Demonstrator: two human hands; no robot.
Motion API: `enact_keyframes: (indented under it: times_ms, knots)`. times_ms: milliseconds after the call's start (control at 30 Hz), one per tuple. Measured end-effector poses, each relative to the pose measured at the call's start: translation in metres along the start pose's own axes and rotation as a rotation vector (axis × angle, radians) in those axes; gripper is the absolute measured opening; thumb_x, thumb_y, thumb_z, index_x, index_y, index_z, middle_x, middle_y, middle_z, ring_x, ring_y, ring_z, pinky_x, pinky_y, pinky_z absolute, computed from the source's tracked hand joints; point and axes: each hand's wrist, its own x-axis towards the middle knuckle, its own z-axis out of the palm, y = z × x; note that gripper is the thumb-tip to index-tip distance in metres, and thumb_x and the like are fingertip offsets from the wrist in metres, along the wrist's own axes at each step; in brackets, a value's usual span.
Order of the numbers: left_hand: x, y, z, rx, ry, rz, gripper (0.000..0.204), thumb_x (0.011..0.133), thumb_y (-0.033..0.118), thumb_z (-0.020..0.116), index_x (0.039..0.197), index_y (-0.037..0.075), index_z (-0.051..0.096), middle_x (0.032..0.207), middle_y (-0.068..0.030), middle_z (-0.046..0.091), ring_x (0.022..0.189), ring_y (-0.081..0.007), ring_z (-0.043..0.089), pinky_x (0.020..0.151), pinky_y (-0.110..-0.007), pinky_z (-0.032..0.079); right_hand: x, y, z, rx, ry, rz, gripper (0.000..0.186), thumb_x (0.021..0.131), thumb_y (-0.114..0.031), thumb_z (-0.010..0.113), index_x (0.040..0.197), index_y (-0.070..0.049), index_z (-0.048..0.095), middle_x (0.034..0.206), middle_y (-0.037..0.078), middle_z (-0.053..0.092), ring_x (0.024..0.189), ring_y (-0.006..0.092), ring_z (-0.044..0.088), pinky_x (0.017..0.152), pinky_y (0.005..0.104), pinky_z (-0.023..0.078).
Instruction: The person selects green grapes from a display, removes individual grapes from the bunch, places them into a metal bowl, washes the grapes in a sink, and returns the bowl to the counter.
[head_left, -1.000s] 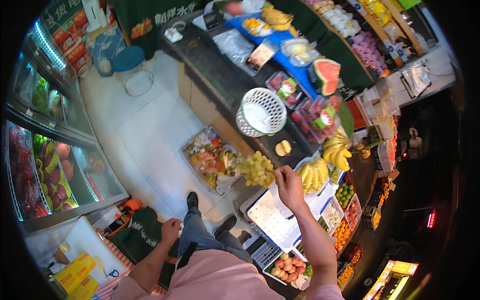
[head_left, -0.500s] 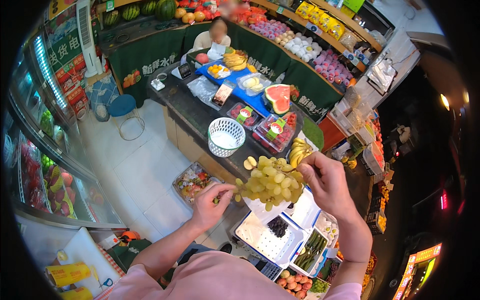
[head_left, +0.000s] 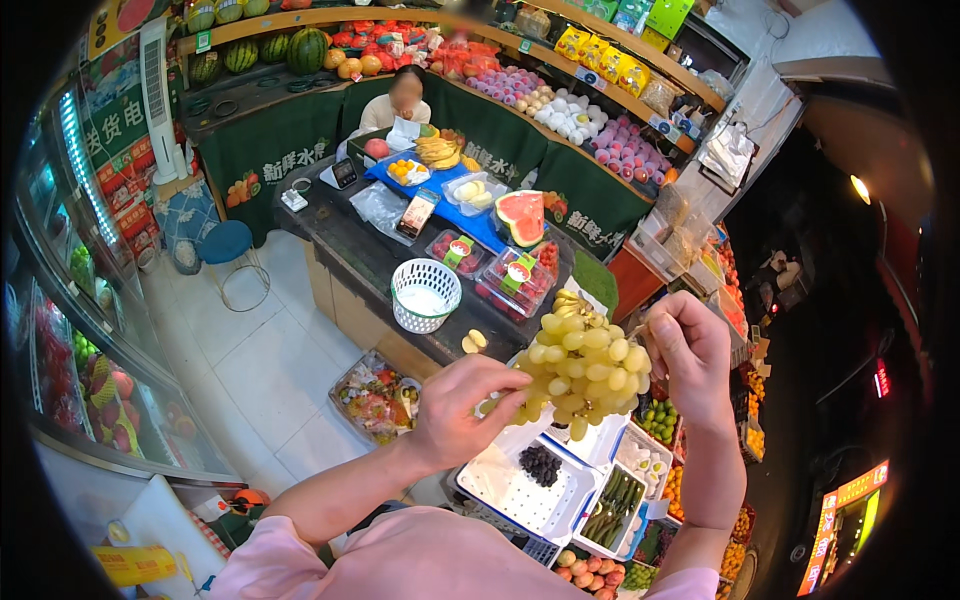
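Observation:
My right hand [head_left: 690,350] pinches the stem of a bunch of yellow-green grapes [head_left: 590,365], which hangs in the air in front of me. At the bunch's left side, the fingertips of my left hand [head_left: 465,410] are closed together against the grapes. A greenish grape shows partly under those fingers; their exact grip is partly hidden. Below the bunch, a white perforated tray [head_left: 490,480] holds a small cluster of dark grapes [head_left: 541,465].
A dark counter [head_left: 350,270] carries a white basket [head_left: 426,295], berry boxes [head_left: 515,282], cut watermelon [head_left: 520,217] and a phone [head_left: 418,213]. Behind it sits a person [head_left: 400,105]. A fruit-filled box [head_left: 376,395] stands on the floor. Cucumbers [head_left: 613,508] lie right of the tray.
The bunch and both hands have moved to the right in view. My left hand has come in closer against the grapes. The whole scene has shifted left as my head turned.

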Motion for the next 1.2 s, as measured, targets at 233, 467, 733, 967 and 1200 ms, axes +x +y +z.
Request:
enact_keyframes:
  times_ms: [233, 467, 733, 967, 1200]
  knots:
    - [0.004, 0.01, 0.012, 0.064, 0.037, 0.176, 0.026, 0.071, -0.001, 0.081, 0.094, 0.001, 0.07, 0.086, -0.0095, 0.066, 0.07, -0.0248, 0.065, 0.06, -0.032, 0.052, -0.008, 0.004, -0.002, 0.106, 0.075, -0.081, 0.018, 0.103, -0.016, 0.055, 0.093, -0.001, 0.056, 0.075, -0.001, 0.055, 0.056, 0.0028, 0.044, 0.051, 0.0183, 0.036]
    - [0.005, 0.016, 0.022, -0.004, 0.021, 0.045, 0.028, 0.073, 0.001, 0.081, 0.098, 0.001, 0.069, 0.083, -0.0097, 0.065, 0.067, -0.0238, 0.065, 0.057, -0.032, 0.052, -0.017, 0.006, 0.005, 0.133, 0.064, -0.094, 0.018, 0.103, -0.016, 0.055, 0.093, -0.001, 0.056, 0.074, -0.001, 0.055, 0.056, 0.0029, 0.045, 0.051, 0.0182, 0.036]
    - [-0.003, 0.02, 0.025, -0.14, -0.014, -0.154, 0.019, 0.077, 0.002, 0.079, 0.092, 0.0, 0.066, 0.08, -0.0079, 0.063, 0.06, -0.0131, 0.061, 0.053, -0.026, 0.049, -0.023, 0.016, 0.003, 0.147, 0.104, -0.054, 0.018, 0.102, -0.015, 0.056, 0.094, 0.0, 0.057, 0.072, -0.001, 0.055, 0.055, 0.0031, 0.044, 0.05, 0.0183, 0.035]
    - [-0.018, 0.017, 0.024, -0.068, 0.075, -0.278, 0.017, 0.078, 0.003, 0.077, 0.091, 0.001, 0.067, 0.08, -0.0057, 0.063, 0.059, -0.0089, 0.058, 0.05, -0.023, 0.045, -0.022, 0.026, 0.002, 0.143, 0.178, -0.032, 0.018, 0.102, -0.015, 0.055, 0.093, -0.001, 0.057, 0.067, -0.001, 0.054, 0.054, 0.0033, 0.044, 0.049, 0.0186, 0.035]
    - [-0.027, -0.039, 0.021, 0.108, 0.112, -0.546, 0.018, 0.083, 0.006, 0.075, 0.097, 0.0, 0.066, 0.079, -0.0037, 0.062, 0.061, -0.0097, 0.058, 0.055, -0.024, 0.047, -0.019, 0.035, -0.01, 0.166, 0.192, -0.037, 0.018, 0.102, -0.017, 0.056, 0.093, -0.001, 0.058, 0.065, -0.003, 0.053, 0.053, 0.0028, 0.043, 0.049, 0.0189, 0.034]
